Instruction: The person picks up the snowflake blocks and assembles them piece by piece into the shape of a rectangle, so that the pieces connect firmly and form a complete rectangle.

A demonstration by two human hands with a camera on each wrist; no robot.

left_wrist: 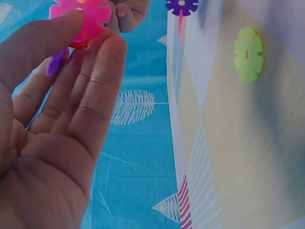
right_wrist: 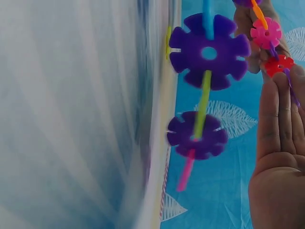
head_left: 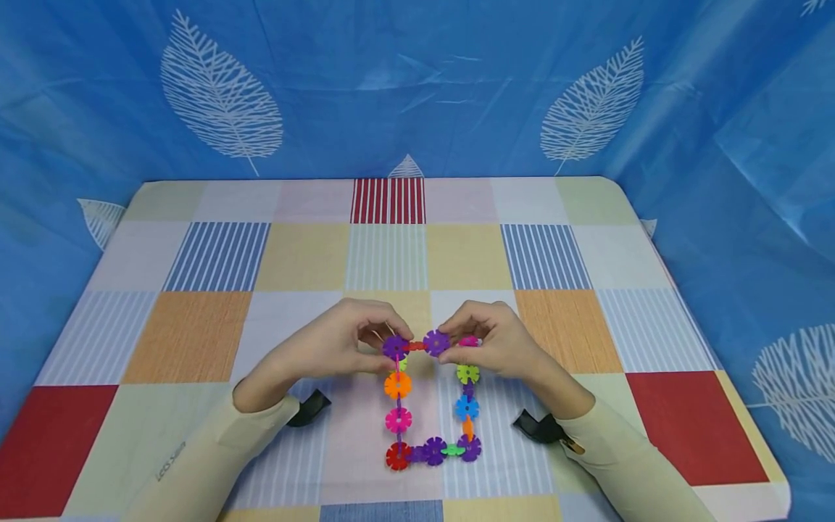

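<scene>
A chain of colourful notched plastic discs, joined edge to edge like snowflake building pieces, forms a rough rectangle in the head view. My left hand [head_left: 333,337] pinches a purple disc [head_left: 395,347] at its far left corner. Opposite it, my right hand [head_left: 499,344] grips another purple disc [head_left: 436,343] between thumb and fingers, with a red disc [head_left: 416,346] linking the two. A pink disc [head_left: 470,341] shows behind the right fingers. In the left wrist view, the left thumb lies over a pink disc [left_wrist: 93,21]. Purple discs [right_wrist: 209,52] hang beside the right hand [right_wrist: 281,186] in its wrist view.
A patchwork-patterned cloth [head_left: 189,337] covers the table. A blue curtain [head_left: 404,80] with white leaf prints surrounds its back and sides. Black straps [head_left: 309,408] hang near both sleeves. The near chain side runs from a red disc [head_left: 399,457] to a purple one [head_left: 469,448].
</scene>
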